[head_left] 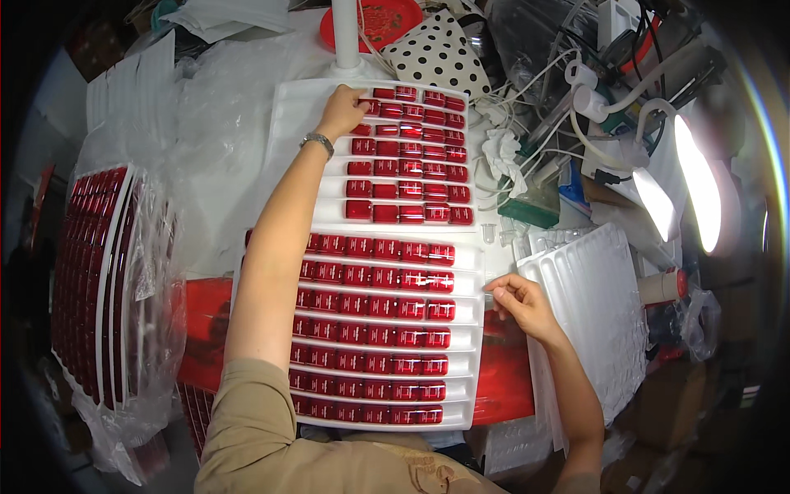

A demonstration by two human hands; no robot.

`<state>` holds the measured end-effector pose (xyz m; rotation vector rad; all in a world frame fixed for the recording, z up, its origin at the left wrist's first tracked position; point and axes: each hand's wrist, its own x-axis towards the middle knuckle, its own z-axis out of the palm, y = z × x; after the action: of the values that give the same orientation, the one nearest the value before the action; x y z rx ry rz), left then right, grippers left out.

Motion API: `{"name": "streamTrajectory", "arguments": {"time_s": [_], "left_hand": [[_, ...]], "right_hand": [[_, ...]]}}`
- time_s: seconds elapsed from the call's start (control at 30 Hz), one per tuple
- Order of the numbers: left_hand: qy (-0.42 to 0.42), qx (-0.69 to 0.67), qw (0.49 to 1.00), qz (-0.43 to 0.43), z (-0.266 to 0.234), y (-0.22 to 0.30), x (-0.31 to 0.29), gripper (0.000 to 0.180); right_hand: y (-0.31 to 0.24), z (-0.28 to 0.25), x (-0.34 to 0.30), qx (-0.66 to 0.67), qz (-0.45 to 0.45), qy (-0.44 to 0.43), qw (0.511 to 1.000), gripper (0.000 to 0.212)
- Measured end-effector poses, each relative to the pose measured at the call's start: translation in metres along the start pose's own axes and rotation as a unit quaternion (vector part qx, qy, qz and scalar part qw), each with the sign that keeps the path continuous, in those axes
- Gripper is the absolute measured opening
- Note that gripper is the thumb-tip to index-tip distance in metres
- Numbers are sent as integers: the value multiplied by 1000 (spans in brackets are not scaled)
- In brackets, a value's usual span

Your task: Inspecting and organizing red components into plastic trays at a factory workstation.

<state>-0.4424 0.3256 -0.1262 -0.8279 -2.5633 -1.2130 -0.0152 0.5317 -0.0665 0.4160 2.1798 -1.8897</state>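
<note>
My left hand (342, 113), with a metal watch on its wrist, reaches to the far white tray (288, 123). Its fingers are closed at the left end of an upper row, against a small glossy red block (370, 107). Several rows of such red blocks fill the right part of that tray. Nearer my body, a second white tray (466, 329) holds full rows of red blocks (354, 333) with pale print; my left forearm hides their left ends. Beside its right edge my right hand (527, 305) has thumb and forefinger pinched together; what they hold, if anything, is too small to make out.
Stacked trays of red blocks in clear plastic (99, 280) stand at the left. At the right lean ridged white trays (588, 313). Behind are a white post (346, 37), a red dish (395, 20), a polka-dot cloth (436, 56), cables and a lit lamp (695, 181).
</note>
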Motion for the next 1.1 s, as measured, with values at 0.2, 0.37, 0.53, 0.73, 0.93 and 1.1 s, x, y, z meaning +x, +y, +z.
{"name": "streamTrajectory", "arguments": {"time_s": [0.2,0.37,0.53,0.73,0.93,1.1], "left_hand": [[9,109,968,-224,-8,29,-16,43],[31,67,974,-216,-1,32,-16,43],[-5,17,987,-163,0,26,-12,45],[43,40,994,-93,-12,73,-47,34],[-195,17,939,283,-14,192,-184,27],[-164,117,948,245,5,179,-212,28]], "right_hand": [[-58,-7,-24,11,-87,13,996,15],[-81,-43,-59,-35,-174,117,977,15],[-36,-123,-107,-180,-151,330,914,19],[55,-175,-138,-619,10,328,714,27],[30,-147,-137,-654,3,331,680,25],[26,-169,-128,-465,20,416,781,20]]}}
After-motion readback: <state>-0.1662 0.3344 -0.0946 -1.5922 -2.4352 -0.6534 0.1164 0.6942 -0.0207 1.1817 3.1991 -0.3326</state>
